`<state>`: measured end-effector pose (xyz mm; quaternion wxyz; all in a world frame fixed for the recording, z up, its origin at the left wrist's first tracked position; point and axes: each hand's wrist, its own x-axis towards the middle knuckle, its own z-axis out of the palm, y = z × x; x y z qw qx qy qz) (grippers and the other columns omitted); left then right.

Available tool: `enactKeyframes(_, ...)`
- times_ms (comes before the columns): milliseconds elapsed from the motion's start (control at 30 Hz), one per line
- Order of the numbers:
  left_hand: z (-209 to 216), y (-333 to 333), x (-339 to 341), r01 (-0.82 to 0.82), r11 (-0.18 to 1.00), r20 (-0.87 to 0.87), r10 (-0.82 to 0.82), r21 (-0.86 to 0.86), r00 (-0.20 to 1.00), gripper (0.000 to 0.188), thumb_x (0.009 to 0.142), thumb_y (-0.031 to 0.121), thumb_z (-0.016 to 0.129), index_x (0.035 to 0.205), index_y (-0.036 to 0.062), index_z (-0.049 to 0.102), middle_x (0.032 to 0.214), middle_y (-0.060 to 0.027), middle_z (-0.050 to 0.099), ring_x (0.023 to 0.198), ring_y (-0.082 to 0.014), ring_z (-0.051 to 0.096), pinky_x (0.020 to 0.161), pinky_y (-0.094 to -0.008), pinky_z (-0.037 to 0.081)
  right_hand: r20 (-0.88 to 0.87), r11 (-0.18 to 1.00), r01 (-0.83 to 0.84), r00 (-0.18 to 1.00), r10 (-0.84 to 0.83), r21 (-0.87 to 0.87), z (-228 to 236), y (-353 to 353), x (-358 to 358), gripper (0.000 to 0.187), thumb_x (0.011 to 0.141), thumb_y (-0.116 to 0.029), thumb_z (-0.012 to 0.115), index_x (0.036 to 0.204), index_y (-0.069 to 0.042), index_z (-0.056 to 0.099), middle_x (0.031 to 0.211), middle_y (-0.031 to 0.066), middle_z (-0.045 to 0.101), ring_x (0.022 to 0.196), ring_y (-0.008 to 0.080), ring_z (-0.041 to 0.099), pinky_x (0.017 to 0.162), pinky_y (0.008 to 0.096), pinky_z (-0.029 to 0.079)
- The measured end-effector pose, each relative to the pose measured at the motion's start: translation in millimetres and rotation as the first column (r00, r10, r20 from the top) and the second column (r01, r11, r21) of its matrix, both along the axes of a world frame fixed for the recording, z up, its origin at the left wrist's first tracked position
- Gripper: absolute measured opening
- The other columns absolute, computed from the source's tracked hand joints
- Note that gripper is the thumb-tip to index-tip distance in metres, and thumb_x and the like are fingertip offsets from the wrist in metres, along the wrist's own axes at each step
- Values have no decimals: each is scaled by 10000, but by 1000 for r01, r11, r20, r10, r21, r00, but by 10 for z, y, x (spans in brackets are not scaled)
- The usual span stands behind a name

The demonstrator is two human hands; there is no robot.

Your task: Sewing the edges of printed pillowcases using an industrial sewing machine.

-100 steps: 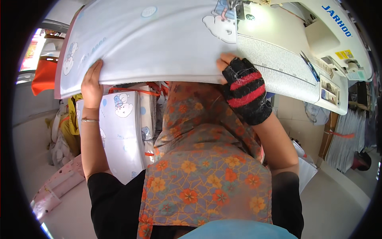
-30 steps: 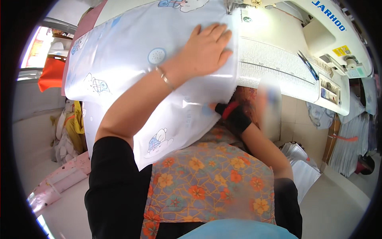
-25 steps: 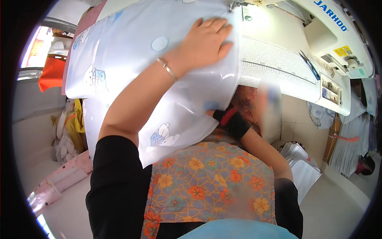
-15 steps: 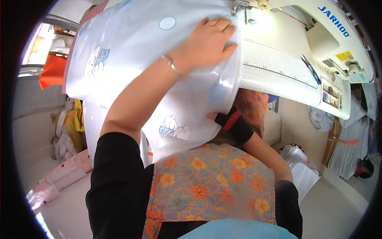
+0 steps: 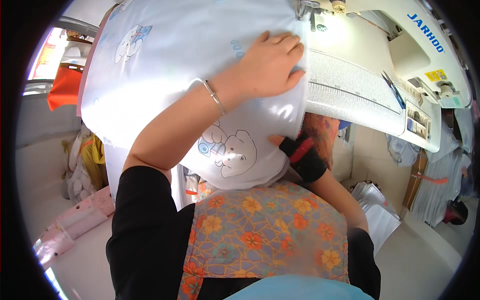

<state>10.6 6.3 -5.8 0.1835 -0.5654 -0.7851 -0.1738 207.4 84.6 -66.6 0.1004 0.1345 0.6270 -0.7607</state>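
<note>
A pale blue sheet of fabric (image 5: 165, 65) with cartoon puppy prints spreads over the sewing machine bed and hangs toward my lap. My left hand (image 5: 272, 65) lies flat on it, fingers stretched close to its right edge, just on the near side of the presser foot (image 5: 301, 9). Lower down, my right hand (image 5: 302, 154), in a black and red wrap, grips the hanging edge of the fabric. Its thumb rests on top; the other fingers are hidden. The white sewing machine (image 5: 425, 45) stands at the far right with its lamp lit.
A ruler scale (image 5: 350, 92) runs along the machine table. Blue-handled snips (image 5: 393, 90) lie there beside a small parts tray (image 5: 417, 122). Stacked white material (image 5: 375, 207) sits low on the right, a pink printed roll (image 5: 75, 220) low on the left. An orange cloth (image 5: 65, 87) hangs at far left.
The fabric has slid away from me toward the presser foot, and its near puppy print shows more fully. Both hands have shifted slightly right; the left has also come a little nearer.
</note>
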Motion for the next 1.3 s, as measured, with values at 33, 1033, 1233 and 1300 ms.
enactKeyframes(33, -5, 4, -45, 3, 1000, 2, -3, -2, 1000, 413, 854, 303, 617, 1155, 22, 596, 1239, -153, 570, 1171, -313, 545, 1004, -514, 405, -17, 1000, 7, 1000, -8, -16, 15, 11, -13, 354, 907, -182, 635, 1220, -18, 606, 1123, 76, 659, 1043, 162, 581, 910, 331, 475)
enactKeyframes(1033, 240, -449, 457, 141, 976, 186, -110, -165, 976, 667, 771, 381, 715, 1278, -2, 513, 1342, -153, 491, 1279, -312, 454, 1079, -513, 336, 209, 923, 268, 954, -214, -277, 517, 298, -168, 425, 844, -92, 649, 1239, 12, 532, 1010, 121, 670, 873, 249, 670, 618, 312, 573)
enactKeyframes(1233, 68, -689, 614, 13, 979, -61, -26, -204, 998, 528, 770, 106, 584, 1279, -24, 529, 1335, -171, 524, 1270, -317, 484, 1060, -496, 382, -675, 507, 506, 701, 230, 698, 168, 652, -41, 420, 760, -32, 664, 1175, -30, 602, 1017, 158, 662, 894, 319, 656, 747, 398, 549)
enactKeyframes(1300, 60, -698, 609, 28, 990, -50, -35, -138, 998, 496, 778, 63, 549, 1264, -31, 541, 1315, -176, 543, 1253, -320, 504, 1047, -489, 403, -708, 336, 625, 650, 275, 705, 477, 683, -146, 498, 700, -23, 675, 1191, -81, 617, 1180, 170, 619, 1040, 354, 611, 883, 434, 507)
